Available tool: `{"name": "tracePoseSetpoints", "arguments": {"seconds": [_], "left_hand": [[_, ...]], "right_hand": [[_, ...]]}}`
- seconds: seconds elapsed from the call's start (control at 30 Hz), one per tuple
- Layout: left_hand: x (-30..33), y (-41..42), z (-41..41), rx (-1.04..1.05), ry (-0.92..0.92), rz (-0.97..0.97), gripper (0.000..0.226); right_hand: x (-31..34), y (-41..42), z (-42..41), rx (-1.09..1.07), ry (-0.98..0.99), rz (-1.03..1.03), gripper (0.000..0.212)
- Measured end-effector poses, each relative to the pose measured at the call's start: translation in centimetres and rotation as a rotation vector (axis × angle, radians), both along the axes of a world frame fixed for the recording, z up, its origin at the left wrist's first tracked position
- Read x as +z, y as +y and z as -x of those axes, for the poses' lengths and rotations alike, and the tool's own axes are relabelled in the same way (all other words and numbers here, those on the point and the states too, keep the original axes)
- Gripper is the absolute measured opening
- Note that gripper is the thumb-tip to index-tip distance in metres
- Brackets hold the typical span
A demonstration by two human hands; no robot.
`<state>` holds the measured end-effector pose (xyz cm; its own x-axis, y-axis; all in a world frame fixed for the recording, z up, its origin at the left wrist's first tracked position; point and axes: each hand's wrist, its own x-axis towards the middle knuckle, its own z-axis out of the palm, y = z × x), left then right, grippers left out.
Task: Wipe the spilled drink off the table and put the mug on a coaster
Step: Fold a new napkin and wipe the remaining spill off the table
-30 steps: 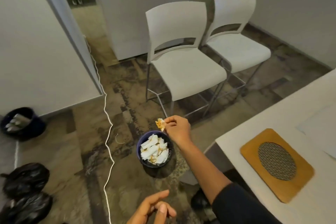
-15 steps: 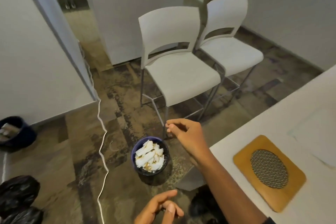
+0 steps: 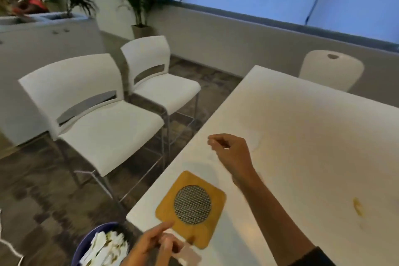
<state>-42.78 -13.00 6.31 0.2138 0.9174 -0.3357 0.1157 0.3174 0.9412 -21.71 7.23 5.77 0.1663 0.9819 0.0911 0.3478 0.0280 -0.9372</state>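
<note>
A square wooden coaster (image 3: 191, 207) with a round woven centre lies near the corner of the white table (image 3: 313, 136). A small yellow-orange drink stain (image 3: 358, 206) marks the table to the right of my forearm. My right hand (image 3: 231, 152) hovers above the table beyond the coaster, fingers loosely curled and holding nothing. My left hand (image 3: 153, 244) is low at the table's near corner, fingers relaxed and empty. No mug is in view.
A dark blue bin (image 3: 101, 246) full of used white tissues stands on the floor by the table corner. Two white chairs (image 3: 103, 119) stand to the left, a third chair (image 3: 331, 69) at the far side. Planters and a cabinet stand behind.
My right hand let the soiled tissue fall into the bin, then swung right and up over the table. My view turned from the floor to the table.
</note>
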Motion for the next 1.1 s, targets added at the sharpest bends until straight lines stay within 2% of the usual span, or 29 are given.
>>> {"name": "tracePoseSetpoints", "arguments": {"seconds": [0.07, 0.1, 0.17, 0.27, 0.33, 0.43, 0.53, 0.6, 0.63, 0.7, 0.83, 0.97, 1.03, 1.1], "left_hand": [[-1.2, 1.4, -2.8, 0.298, 0.108, -0.244, 0.032], [-1.2, 2.6, -3.9, 0.329, 0.183, -0.338, 0.030], [-0.6, 7.0, -5.6, 0.215, 0.310, -0.421, 0.032], [-1.0, 14.5, -8.1, 0.072, 0.452, -0.435, 0.039], [-1.5, 19.4, -10.2, 0.014, 0.565, -0.470, 0.048], [-2.7, 25.8, -12.7, -0.012, 0.708, -0.383, 0.058], [-4.3, 29.8, -14.2, -0.023, 0.781, -0.283, 0.064], [-5.4, 31.3, -14.9, -0.037, 0.834, -0.300, 0.063], [-5.7, 31.7, -15.2, -0.034, 0.838, -0.302, 0.061], [-6.0, 32.4, -15.6, -0.027, 0.816, -0.284, 0.058], [-6.2, 32.3, -16.1, -0.019, 0.841, -0.313, 0.041], [-5.2, 30.3, -16.2, 0.047, 0.749, -0.352, 0.014], [-4.2, 28.8, -16.4, 0.069, 0.662, -0.329, 0.016], [-3.1, 27.3, -16.7, 0.072, 0.573, -0.304, 0.016]], "right_hand": [[-0.6, 1.2, -4.2, -0.127, -0.027, 0.047, 0.013], [-1.0, 1.7, -6.1, -0.189, -0.034, 0.079, 0.013], [-1.9, 2.5, -9.4, -0.301, -0.035, 0.140, 0.016], [-3.5, 3.6, -12.7, -0.382, -0.031, 0.247, 0.031], [-4.6, 4.5, -13.9, -0.381, 0.034, 0.346, 0.045], [-5.8, 5.7, -14.2, -0.372, 0.179, 0.395, 0.059], [-5.9, 6.6, -13.6, -0.377, 0.323, 0.396, 0.058], [-6.0, 7.1, -13.1, -0.365, 0.316, 0.397, 0.039], [-6.0, 7.3, -12.8, -0.365, 0.292, 0.396, 0.027], [-6.0, 7.4, -12.1, -0.355, 0.216, 0.399, 0.022], [-6.1, 7.0, -11.3, -0.324, 0.097, 0.376, 0.041], [-5.5, 5.3, -12.3, -0.315, 0.132, 0.381, 0.035], [-4.9, 3.8, -13.5, -0.296, 0.190, 0.376, 0.031], [-4.1, 1.9, -14.9, -0.247, 0.328, 0.353, 0.033]]}}
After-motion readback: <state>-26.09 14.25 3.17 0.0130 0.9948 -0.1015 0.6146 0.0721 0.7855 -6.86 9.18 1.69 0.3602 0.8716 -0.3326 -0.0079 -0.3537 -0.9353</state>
